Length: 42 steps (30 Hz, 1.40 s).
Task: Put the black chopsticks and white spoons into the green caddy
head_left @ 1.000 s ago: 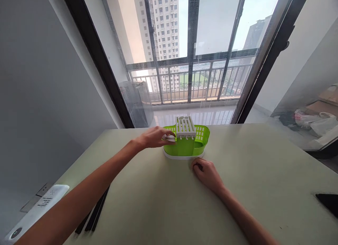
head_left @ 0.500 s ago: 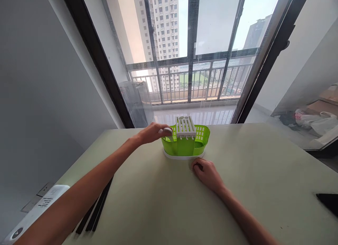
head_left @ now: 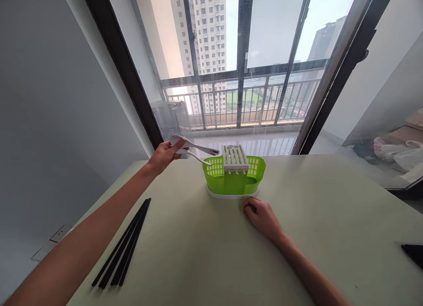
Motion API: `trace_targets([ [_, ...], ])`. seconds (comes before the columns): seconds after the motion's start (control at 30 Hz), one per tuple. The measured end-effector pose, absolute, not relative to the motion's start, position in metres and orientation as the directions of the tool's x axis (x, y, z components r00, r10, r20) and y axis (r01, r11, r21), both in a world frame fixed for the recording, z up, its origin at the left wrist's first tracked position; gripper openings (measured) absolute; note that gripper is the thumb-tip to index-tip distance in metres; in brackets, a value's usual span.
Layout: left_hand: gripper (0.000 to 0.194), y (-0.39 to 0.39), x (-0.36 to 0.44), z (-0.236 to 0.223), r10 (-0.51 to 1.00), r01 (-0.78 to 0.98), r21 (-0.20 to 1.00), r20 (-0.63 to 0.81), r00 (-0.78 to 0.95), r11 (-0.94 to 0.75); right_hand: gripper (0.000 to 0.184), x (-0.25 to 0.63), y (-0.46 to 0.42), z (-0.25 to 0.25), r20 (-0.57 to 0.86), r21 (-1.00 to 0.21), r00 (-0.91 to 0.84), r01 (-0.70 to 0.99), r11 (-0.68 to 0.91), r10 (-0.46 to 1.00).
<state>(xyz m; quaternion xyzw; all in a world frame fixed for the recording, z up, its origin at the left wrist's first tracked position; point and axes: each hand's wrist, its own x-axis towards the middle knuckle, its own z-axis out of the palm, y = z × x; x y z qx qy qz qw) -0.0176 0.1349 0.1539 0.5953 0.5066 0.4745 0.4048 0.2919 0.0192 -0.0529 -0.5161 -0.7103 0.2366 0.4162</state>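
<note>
Two white spoons [head_left: 198, 147] are pinched at their bowl ends in my left hand [head_left: 164, 156], with the handles pointing right. Their handle tips hover at the upper left rim of a green basket [head_left: 235, 182], which has slotted walls and a white base. A white slotted rack [head_left: 235, 158] with small hooks sits across the basket's middle. My right hand [head_left: 262, 217] rests on the table just in front of the basket's right side, fingers curled; whether anything is inside them is hidden.
Several black chopsticks [head_left: 125, 248] lie on the pale green table [head_left: 198, 253] at the left, near my left forearm. A dark object [head_left: 413, 254] is at the right edge. Behind the table stands a glass door with a dark frame [head_left: 330, 94].
My left hand has drawn back up and left from the basket, bringing the spoons out of its left part with their handles in view. The right hand stays put.
</note>
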Motion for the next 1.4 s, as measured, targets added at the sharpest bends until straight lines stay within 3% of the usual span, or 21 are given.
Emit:
trace_targets([
  [0.1, 0.04, 0.13, -0.044, 0.154, 0.995, -0.024, 0.998, 0.056, -0.084, -0.058, 0.026, 0.292, 0.019, -0.053, 0.341, -0.77, -0.119, 0.533, 0.35, 0.932],
  [0.23, 0.022, 0.111, -0.089, 0.143, 0.99, -0.156, 0.977, -0.136, 0.047, 0.142, 0.026, 0.293, 0.018, -0.053, 0.335, -0.776, -0.126, 0.525, 0.349, 0.934],
  [0.43, 0.026, 0.071, -0.13, 0.121, 0.873, 0.13, 0.9, -0.436, 0.218, 0.417, 0.025, 0.295, 0.018, -0.056, 0.322, -0.767, -0.125, 0.546, 0.336, 0.939],
  [0.63, 0.044, 0.057, -0.142, 0.108, 0.732, 0.472, 0.753, -0.621, 0.28, 0.458, 0.025, 0.297, 0.017, -0.058, 0.316, -0.763, -0.13, 0.554, 0.333, 0.94],
  [0.9, 0.057, 0.058, -0.143, 0.1, 0.639, 0.688, 0.584, -0.736, 0.223, 0.432, 0.024, 0.297, 0.014, -0.055, 0.301, -0.767, -0.124, 0.558, 0.317, 0.945],
  [1.4, 0.067, 0.063, -0.111, 0.086, 0.628, 0.892, 0.344, -0.772, 0.093, 0.291, 0.025, 0.297, 0.014, -0.055, 0.303, -0.765, -0.125, 0.559, 0.319, 0.945],
])
